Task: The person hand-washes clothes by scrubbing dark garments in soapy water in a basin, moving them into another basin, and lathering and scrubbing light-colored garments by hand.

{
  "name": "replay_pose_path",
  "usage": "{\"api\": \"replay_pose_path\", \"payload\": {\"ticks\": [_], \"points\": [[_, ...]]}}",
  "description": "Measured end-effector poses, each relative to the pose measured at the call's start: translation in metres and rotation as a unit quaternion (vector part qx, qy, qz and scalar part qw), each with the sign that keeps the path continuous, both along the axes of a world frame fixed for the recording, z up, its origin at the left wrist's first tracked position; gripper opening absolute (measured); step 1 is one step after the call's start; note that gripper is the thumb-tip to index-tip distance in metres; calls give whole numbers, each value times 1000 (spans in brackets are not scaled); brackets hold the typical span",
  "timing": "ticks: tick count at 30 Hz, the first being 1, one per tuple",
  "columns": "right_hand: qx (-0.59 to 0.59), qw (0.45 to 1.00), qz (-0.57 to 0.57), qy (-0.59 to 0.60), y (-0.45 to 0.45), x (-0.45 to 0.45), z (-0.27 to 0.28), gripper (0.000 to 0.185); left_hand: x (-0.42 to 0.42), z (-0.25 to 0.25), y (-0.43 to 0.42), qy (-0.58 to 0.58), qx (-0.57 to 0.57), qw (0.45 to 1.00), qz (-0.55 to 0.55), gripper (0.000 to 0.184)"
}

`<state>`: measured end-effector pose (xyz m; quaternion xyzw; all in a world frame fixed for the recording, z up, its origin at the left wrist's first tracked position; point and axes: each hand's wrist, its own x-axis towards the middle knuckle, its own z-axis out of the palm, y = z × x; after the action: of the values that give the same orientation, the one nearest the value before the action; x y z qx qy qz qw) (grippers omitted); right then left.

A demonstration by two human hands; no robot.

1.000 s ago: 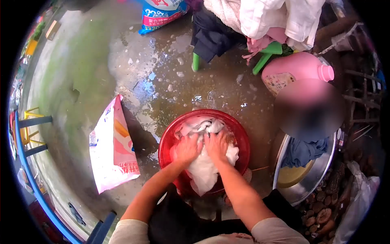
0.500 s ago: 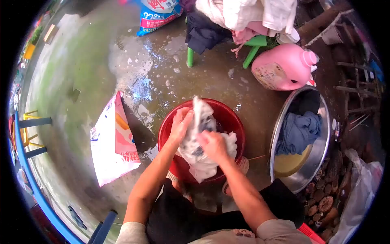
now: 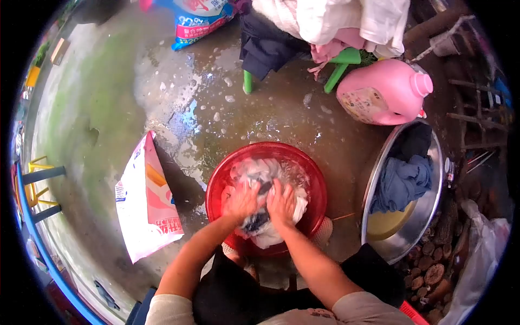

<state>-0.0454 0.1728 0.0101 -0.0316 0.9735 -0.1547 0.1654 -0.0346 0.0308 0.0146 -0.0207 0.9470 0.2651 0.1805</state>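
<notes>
A wet white garment with dark patches [image 3: 262,235] lies bunched in a red basin [image 3: 215,179] in front of me, partly in sudsy water. My left hand [image 3: 242,201] presses down on its left side, its fingers curled into the cloth. Close beside it, my right hand [image 3: 281,203] grips the cloth on the right, fingers pointing away from me. The fingertips of both hands are partly hidden by folds and water.
To the right, a metal tub [image 3: 374,238] contains blue clothing [image 3: 403,181]. A pink jug [image 3: 374,89] stands behind it. Clothes [image 3: 325,21] cover a green stool [image 3: 338,70] at the back. A pink-and-white packet [image 3: 149,203] lies left on the wet floor; a blue bag [image 3: 200,24] is behind.
Both hands have lowered the white garment from above the basin down into it. The cloth, held up and stretched before, is now bunched in the water.
</notes>
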Motion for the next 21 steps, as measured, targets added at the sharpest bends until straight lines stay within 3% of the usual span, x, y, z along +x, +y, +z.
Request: {"api": "replay_pose_path", "payload": {"ticks": [2,3,6,8,9,12,13,14,16,17,18,20,21], "points": [[-5,999,-16,-35,-2,-34,-13,36,-31,-10,-9,-4,-21,999,-33,40],[32,997,17,-74,-1,-51,-34,33,-43,-18,-11,-61,-2,998,-12,41],[-24,988,-50,-141,-3,-98,-12,36,-63,-19,-17,-134,105,983,65,46],[-15,991,-2,-136,-18,-122,75,42,-74,17,-21,-46,243,960,135,52],[-139,981,-39,-130,-8,-123,28,38,-66,-15,-17,-8,296,928,225,58],[-249,966,28,-69,9,-113,30,33,-59,36,-23,-153,229,923,270,59],[-213,973,44,-72,6,-104,68,29,-55,48,-27,-101,242,931,254,60],[-290,956,42,-6,6,-83,69,19,-55,63,-36,-165,273,913,255,57],[-274,951,123,71,5,-39,79,10,-49,61,-36,-34,266,917,296,53],[-274,943,168,90,3,-17,81,8,-47,72,-30,-41,275,900,336,50],[-272,932,214,110,3,-1,84,7,-39,65,-23,17,222,928,301,56],[-321,921,208,81,7,14,101,11,-8,55,-12,11,95,971,220,63],[-262,948,174,41,16,22,106,29,18,33,-11,11,53,987,154,63]]}}
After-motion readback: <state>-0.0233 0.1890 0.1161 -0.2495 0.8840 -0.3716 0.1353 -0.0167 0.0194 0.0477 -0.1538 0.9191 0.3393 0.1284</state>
